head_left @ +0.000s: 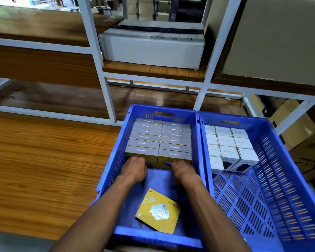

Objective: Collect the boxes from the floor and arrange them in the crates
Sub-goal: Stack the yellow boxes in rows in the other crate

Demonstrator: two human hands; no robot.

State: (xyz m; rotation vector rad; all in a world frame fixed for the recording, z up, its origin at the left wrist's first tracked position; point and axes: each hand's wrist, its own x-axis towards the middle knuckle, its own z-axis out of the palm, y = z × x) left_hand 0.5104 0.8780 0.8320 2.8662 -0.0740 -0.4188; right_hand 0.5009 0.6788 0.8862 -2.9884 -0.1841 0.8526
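Nearest the lens: one yellow box (157, 211) lying flat and skewed on the floor of the left crate (171, 240), face up, silver product picture showing. Print reads roughly "TRIO"; the rest is too blurred to read. Probably dropped in to be stood up later with the others.

Both forearms reach down into that crate. Left hand (135, 169) and right hand (183, 170) sit against the near faces of the front boxes, one per column. Fingers curl forward out of sight, so whether each grip pinches a box or only pushes it back, I cannot tell. Likely squaring the rows tight against the far wall.

Packed boxes (159, 138) stand on edge in two columns, grey tops marked "LAPCARE", yellow fronts.

Right crate (280, 179) touches the left one; white boxes (229, 148) with a small red logo fill its far corner, lettering unreadable. Much slotted floor is bare.

Behind: white shelving (105, 88), a grey carton (153, 48) with illegible scrawl.
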